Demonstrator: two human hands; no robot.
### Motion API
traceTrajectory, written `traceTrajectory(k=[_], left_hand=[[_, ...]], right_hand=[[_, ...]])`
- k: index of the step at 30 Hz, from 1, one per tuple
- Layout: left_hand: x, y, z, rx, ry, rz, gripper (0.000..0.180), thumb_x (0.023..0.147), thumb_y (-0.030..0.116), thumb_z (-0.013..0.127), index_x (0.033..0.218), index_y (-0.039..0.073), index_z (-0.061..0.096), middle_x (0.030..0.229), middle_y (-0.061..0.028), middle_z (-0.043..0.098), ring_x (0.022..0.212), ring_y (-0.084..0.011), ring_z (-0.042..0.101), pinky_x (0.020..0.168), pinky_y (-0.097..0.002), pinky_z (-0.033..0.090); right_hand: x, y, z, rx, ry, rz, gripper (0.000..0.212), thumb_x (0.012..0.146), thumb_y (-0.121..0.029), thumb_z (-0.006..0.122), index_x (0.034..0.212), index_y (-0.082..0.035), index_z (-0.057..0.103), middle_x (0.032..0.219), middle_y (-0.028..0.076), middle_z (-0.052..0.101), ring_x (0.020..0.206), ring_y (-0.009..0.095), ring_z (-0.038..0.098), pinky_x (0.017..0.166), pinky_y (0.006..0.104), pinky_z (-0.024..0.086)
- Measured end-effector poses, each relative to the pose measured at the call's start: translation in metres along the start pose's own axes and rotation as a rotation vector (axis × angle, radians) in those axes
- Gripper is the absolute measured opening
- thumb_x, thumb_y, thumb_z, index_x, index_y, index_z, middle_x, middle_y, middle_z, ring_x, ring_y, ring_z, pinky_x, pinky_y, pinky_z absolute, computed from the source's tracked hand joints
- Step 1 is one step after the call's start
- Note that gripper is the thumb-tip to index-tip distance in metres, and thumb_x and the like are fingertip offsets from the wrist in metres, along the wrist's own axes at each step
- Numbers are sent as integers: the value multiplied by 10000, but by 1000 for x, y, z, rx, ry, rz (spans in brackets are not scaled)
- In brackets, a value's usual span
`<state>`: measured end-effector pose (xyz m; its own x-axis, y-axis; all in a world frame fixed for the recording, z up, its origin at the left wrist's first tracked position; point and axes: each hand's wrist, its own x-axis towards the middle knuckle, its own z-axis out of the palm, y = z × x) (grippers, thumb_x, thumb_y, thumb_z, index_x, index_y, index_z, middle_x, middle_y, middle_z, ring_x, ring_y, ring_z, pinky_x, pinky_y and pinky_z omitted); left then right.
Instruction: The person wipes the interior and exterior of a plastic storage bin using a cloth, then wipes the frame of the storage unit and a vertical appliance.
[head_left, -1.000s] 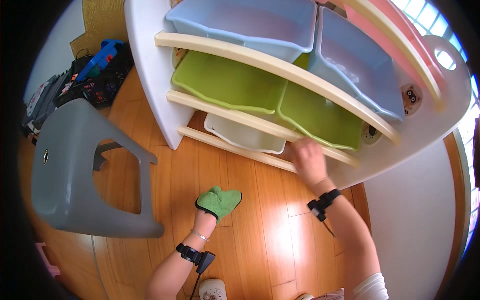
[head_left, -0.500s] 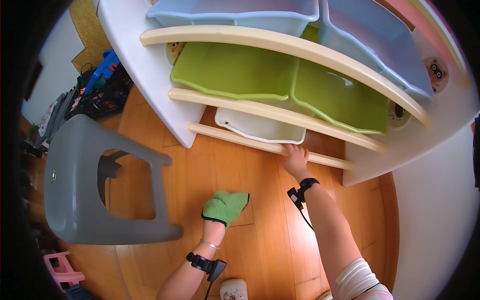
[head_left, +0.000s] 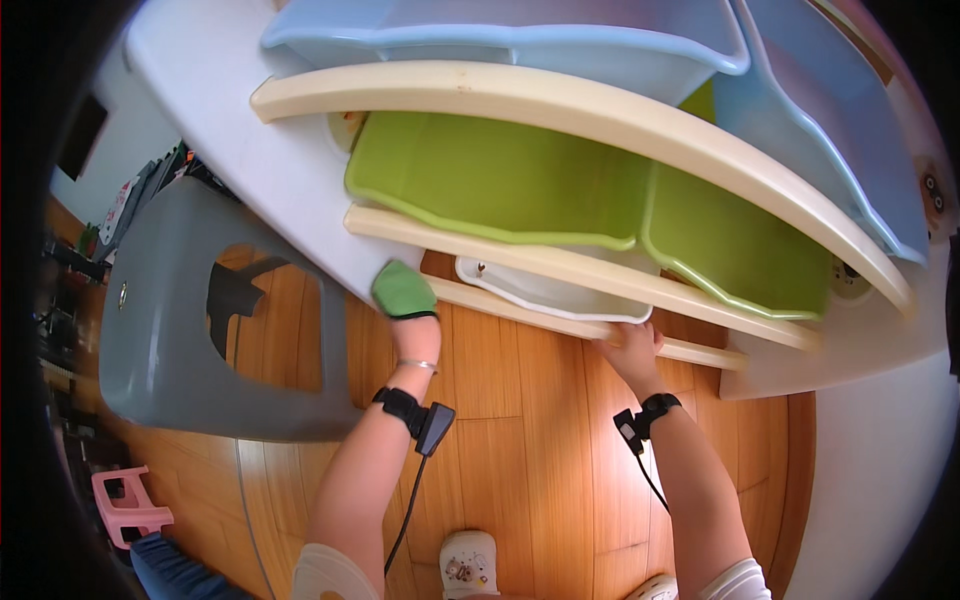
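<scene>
My left hand (head_left: 407, 300) is inside a green cloth mitt with a black edge, so its fingers are hidden. It presses near the left end of the cream bottom rail (head_left: 510, 309), beside the foot of the white side panel (head_left: 240, 150). My right hand (head_left: 632, 354) has its fingers bent over that same rail further right. Just behind those fingers is the front corner of a shallow white bin (head_left: 560, 293). A strap with a small black device sits on each wrist.
Above are green bins (head_left: 500, 185) and pale blue bins (head_left: 500, 30) behind curved cream rails. A grey plastic stool (head_left: 165, 330) stands left, close to the side panel. A pink stool (head_left: 130, 508) is at lower left. My shoe (head_left: 468, 563) rests on the wooden floor.
My left hand in the mitt has moved forward and left from over the floor to the rail's left end. My right hand stays on the rail. The view has shifted closer to the shelf.
</scene>
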<state>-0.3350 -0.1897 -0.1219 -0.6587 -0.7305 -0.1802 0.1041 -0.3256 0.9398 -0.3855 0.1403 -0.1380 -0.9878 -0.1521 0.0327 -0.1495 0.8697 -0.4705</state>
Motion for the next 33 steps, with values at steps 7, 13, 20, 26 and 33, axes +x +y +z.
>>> traceTrajectory(k=[7, 13, 20, 26, 33], left_hand=[[60, -27, 0, 1627, -303, 604, 472, 935, 342, 415, 1245, 3, 527, 1390, -192, 429, 1361, -365, 289, 1125, -506, 191], [-9, -48, 30, 1635, -482, 591, 470, 932, 369, 431, 1197, -9, 518, 1392, -216, 394, 1381, -423, 226, 1123, -565, 164], [-105, -70, 99, 1309, -928, 614, 452, 869, 268, 583, 1253, 49, 489, 1395, -179, 388, 1355, -380, 293, 1109, -546, 219], [-81, -76, 84, 1297, -902, 803, 541, 834, 304, 646, 1303, 95, 476, 1374, -147, 426, 1319, -357, 346, 1121, -521, 215], [51, -12, -9, 1852, -669, 744, 550, 840, 306, 632, 1324, 110, 458, 1365, -136, 453, 1325, -316, 355, 1132, -454, 208]], right_hand=[[-1, 4, 0, -59, -170, 0, 575, 707, -411, 719, 1195, -124, 613, 1289, 110, 554, 1246, 325, 398, 1058, 540, 204], [0, 11, -2, -211, -191, -29, 633, 708, -423, 707, 1230, -99, 553, 1247, 129, 560, 1206, 353, 414, 1070, 529, 216], [0, 10, -8, -249, -239, -62, 726, 690, -335, 690, 1338, -115, 448, 1339, 124, 483, 1235, 362, 395, 1086, 524, 212], [0, 23, -2, -220, -312, -112, 865, 682, -343, 700, 1437, -128, 335, 1472, 133, 360, 1379, 354, 251, 1131, 524, 143], [2, 8, -8, -264, -381, -52, 911, 698, -399, 711, 1456, -113, 294, 1501, 125, 318, 1409, 345, 190, 1145, 519, 102]])
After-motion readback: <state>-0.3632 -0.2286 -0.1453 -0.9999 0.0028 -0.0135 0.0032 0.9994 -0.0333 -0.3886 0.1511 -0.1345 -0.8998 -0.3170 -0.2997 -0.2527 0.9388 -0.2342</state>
